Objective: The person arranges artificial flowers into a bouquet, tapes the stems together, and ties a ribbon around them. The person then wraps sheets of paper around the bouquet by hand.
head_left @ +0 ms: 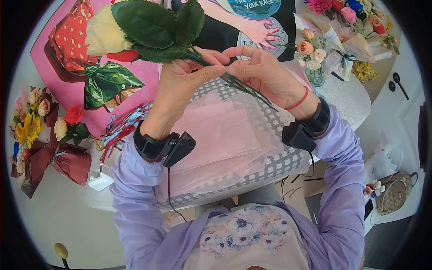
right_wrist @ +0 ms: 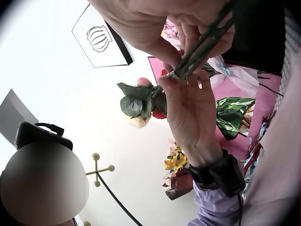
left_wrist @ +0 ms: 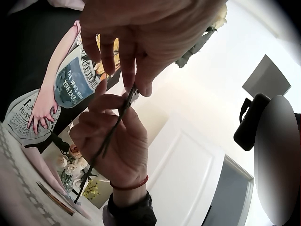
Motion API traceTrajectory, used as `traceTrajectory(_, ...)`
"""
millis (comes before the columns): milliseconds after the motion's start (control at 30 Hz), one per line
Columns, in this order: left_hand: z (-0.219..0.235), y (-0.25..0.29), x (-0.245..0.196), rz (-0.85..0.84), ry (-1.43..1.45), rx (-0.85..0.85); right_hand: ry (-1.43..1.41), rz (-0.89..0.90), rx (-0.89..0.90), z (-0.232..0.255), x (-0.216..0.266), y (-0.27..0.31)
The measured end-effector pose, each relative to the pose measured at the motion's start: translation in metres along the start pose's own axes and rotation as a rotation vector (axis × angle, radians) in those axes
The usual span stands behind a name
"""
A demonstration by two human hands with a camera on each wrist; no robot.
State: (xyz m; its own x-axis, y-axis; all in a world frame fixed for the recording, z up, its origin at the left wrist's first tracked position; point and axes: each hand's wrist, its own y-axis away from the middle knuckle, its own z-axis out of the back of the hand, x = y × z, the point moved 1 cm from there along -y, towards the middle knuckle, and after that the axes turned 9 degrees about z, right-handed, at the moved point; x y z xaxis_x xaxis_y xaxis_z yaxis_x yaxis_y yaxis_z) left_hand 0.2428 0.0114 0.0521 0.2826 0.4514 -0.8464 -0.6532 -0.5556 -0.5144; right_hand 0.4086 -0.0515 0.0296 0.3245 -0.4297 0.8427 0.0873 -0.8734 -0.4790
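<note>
Both hands are raised over the table and hold a small bunch of artificial flowers by its dark green stems (head_left: pixel 238 85). My left hand (head_left: pixel 211 67) grips the stems just below the leaves (head_left: pixel 150 24). A cream rose (head_left: pixel 103 33) and a red bloom (head_left: pixel 122 56) point up to the left. My right hand (head_left: pixel 245 58) pinches the same stems close beside the left. In the left wrist view the left hand (left_wrist: pixel 134 70) and the right hand (left_wrist: pixel 110 117) meet on the stems (left_wrist: pixel 106 146). In the right wrist view the flowers (right_wrist: pixel 138 103) show past the left hand (right_wrist: pixel 188 103).
Pink wrapping sheets (head_left: pixel 220 139) lie on a grey checked mat (head_left: pixel 279 164) under the hands. Wrapped bouquets (head_left: pixel 49 144) and ribbons (head_left: pixel 119 128) lie at the left. A glass vase of small roses (head_left: pixel 315 67) and more bouquets stand at the back right. A handbag (head_left: pixel 396 191) sits on the floor at the right.
</note>
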Motion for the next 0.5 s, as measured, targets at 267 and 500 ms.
traceTrajectory(267,-0.0009,0.0017,-0.0048,0.065,-0.080,-0.023,0.151,0.059,-0.063,-0.0068,0.0026,0.0027)
traceTrajectory(500,0.0033,-0.0025,-0.0020,0.139,-0.081,-0.043,0.346,0.185,-0.095,-0.0078,0.0030,0.0033)
